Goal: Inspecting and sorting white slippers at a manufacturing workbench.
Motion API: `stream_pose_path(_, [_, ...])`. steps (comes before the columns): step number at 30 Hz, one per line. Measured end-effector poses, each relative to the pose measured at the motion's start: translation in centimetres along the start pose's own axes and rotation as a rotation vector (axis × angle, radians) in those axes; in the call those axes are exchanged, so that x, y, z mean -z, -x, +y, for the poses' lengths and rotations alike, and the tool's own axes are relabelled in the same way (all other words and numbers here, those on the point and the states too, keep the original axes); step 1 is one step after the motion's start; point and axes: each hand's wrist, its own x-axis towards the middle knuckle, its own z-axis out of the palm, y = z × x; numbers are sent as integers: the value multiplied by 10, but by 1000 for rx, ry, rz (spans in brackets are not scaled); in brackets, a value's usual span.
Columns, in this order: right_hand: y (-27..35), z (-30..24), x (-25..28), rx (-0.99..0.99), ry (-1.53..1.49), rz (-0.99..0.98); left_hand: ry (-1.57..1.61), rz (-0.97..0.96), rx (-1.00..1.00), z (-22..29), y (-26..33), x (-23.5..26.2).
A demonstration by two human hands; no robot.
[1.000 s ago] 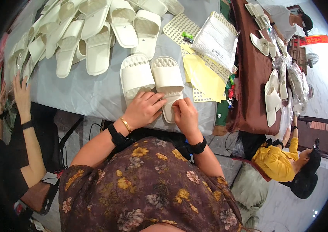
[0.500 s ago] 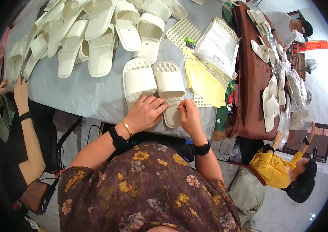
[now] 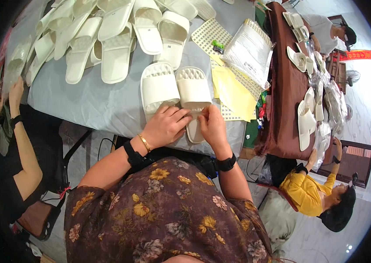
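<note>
Side by side at the table's near edge lie two cream slide slippers, the left slipper (image 3: pixel 161 90) and the right slipper (image 3: pixel 193 90), heels toward me. My left hand (image 3: pixel 165 126) covers the left slipper's heel, its bent fingers reaching over the inner edge of the right slipper. Over the right slipper's footbed, my right hand (image 3: pixel 213 128) is closed in a pinch near the heel's outer side. Anything between those fingertips is too small or hidden to make out.
Many cream slippers (image 3: pixel 115 57) are piled at the far left. Yellow backing paper (image 3: pixel 233 92), sticker sheets (image 3: pixel 212 35) and a white plastic packet (image 3: pixel 247 50) lie right of the pair. Beyond stands a brown-covered table (image 3: pixel 282 87) with bagged slippers. Other people work on both sides.
My right hand has shifted slightly up and left over the right slipper. My left hand barely moves. The co-worker's hands at the left have moved a little.
</note>
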Motion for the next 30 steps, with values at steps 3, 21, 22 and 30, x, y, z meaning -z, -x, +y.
stream_pose_path(3, [-2, 2, 2, -115, -94, 47, -28, 19, -16, 0, -2, 2])
stream_pose_path(21, [10, 22, 15, -51, -194, 131, -29, 20, -26, -1, -3, -1])
stream_pose_path(22, [8, 15, 30, -32, -257, 148, 18, 57, -22, -1, -2, 1])
stream_pose_path(30, [70, -64, 197, 738, -1058, 565, -7, 108, 169, 29, -10, 14])
